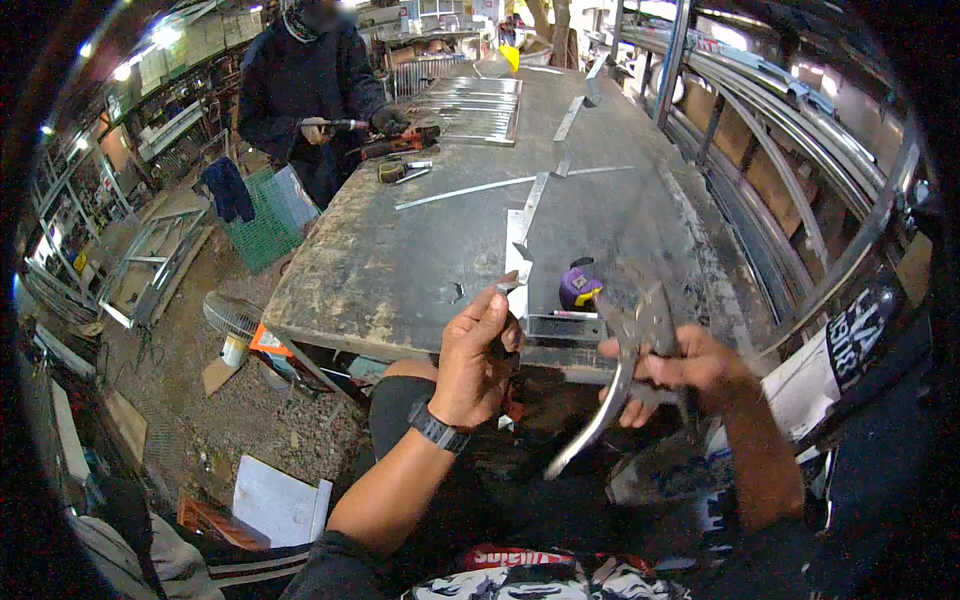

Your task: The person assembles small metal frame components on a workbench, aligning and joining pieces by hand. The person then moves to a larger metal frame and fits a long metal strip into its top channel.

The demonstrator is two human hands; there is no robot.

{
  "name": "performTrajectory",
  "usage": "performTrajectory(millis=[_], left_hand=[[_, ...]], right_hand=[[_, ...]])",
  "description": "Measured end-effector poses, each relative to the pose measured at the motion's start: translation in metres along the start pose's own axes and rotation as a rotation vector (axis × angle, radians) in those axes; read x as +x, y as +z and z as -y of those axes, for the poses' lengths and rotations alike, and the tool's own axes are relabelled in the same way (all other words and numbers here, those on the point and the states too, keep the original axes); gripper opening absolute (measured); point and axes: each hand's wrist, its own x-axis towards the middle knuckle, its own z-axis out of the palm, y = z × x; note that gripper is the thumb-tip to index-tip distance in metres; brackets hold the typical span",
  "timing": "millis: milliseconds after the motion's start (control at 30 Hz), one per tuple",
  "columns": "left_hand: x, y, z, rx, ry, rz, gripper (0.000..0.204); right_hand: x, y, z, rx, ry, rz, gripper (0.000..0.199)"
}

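My left hand, with a dark watch on the wrist, is raised at the near edge of the workbench. Its thumb and fingers pinch a small bent metal piece. To the right, my right hand grips a pair of metal snips, smeared by motion; one long curved handle hangs down to the left. Between the hands, a purple and yellow tape measure sits on the bench. A long bright metal strip with bent pieces runs away from my left hand along the bench top.
The dark workbench carries a thin crosswise strip and a slatted metal panel. Across its left side a person handles a red power tool. Metal lengths lie racked at right. A fan stands at left.
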Motion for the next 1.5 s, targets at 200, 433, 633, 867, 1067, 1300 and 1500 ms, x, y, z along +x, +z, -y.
performTrajectory(millis=[200,433,633,867,1067,1300,1500], left_hand=[[-0.001,0.004,-0.004,-0.068,-0.001,0.082,0.039],[-0.002,0.005,-0.007,-0.316,-0.152,0.178,0.039],[-0.005,0.014,-0.01,-0.115,-0.043,0.188,0.046],[-0.026,0.028,-0.01,0.253,0.143,0.081,0.054],[-0.04,0.033,-0.006,0.353,0.203,-0.001,0.045],[-0.043,0.029,0.009,0.636,0.488,0.007,0.042],[-0.049,0.034,0.017,0.706,0.615,-0.083,0.027]], right_hand=[[-0.001,0.033,-0.047,0.379,-0.253,-0.028,0.07],[-0.001,0.045,-0.047,0.785,-0.352,0.238,0.067],[-0.009,0.053,-0.027,0.598,-0.176,-0.015,0.062],[-0.003,0.054,-0.005,-0.849,-0.433,-0.402,0.055],[-0.002,0.044,0.005,-1.176,-0.392,-0.387,0.069],[0.0,0.042,0.0,-1.184,-0.43,-0.433,0.072],[-0.003,0.036,0.001,-1.184,-0.456,-0.423,0.072]])
